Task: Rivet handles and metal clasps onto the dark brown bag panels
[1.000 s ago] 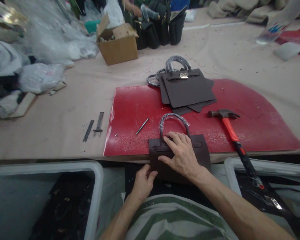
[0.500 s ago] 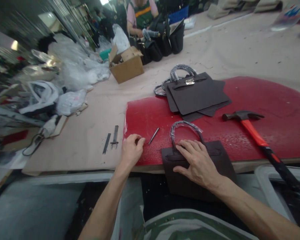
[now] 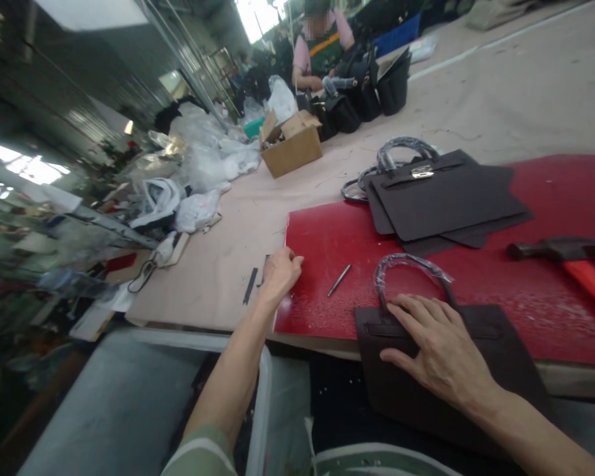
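My right hand lies flat with fingers spread on a dark brown handbag panel, which overhangs the table's front edge. Its arched handle is wrapped in clear film. My left hand is by the left edge of the red mat, fingers curled and thumb close to the forefinger; anything between them is too small to make out. Partly behind it is a dark metal pronged tool. A dark flat strip lies left of that. Between my hands, a slim metal rod rests on the mat.
A claw hammer lies on the mat at right. Stacked brown bag panels with wrapped handles sit farther back. Beyond are a cardboard box, black bags and a seated person. Plastic wrapping is heaped at left.
The view has swung left, so the table things appear farther right. My left hand has moved left, partly covering the pronged tool. My right hand stays flat on the handbag panel.
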`<state>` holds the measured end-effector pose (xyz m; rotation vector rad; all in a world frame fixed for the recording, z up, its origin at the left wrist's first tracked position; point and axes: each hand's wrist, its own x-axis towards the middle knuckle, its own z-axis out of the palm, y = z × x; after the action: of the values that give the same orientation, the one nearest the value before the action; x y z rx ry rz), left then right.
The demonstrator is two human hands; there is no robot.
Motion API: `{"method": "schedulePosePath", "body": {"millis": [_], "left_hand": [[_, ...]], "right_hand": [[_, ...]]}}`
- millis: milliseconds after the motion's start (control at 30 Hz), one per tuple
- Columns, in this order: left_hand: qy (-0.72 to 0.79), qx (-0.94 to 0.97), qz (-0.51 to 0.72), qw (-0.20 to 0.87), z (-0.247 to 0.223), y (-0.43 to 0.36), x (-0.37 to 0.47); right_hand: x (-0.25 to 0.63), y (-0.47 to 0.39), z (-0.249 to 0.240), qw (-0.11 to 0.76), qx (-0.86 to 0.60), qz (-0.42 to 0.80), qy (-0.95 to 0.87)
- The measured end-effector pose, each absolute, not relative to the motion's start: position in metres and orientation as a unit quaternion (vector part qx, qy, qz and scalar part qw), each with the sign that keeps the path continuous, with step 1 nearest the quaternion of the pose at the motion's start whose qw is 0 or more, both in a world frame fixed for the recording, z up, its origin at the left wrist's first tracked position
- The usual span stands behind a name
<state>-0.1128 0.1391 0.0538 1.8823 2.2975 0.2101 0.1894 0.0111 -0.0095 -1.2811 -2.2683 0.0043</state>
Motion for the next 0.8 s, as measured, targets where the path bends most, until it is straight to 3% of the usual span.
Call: {"method": "schedulePosePath", "body": {"millis": [133,300,567,800], "left_hand": [[0.844,0.533,-0.007,0.052,0.06,0.138,-0.193],[0.844,0.519,-0.065,0.122,0.049,0.128,-0.248],[0.827,0.554,-0.02,0.094,0.036,0.137,-0.24],[0.805,0.566,-0.13,0.124,0.029,0.16,-0.216]], "right_hand": [[0.189,0.013,-0.013,0.285,-0.464,-0.007,-0.839],[0.188,0.012,-0.01,0.268,-0.468,-0.013,-0.842],[0.187,0.009,-0.004,0.232,-0.487,0.021,-0.842],[0.183,0.004,0.01,0.196,-0.507,0.052,-0.838]]}}
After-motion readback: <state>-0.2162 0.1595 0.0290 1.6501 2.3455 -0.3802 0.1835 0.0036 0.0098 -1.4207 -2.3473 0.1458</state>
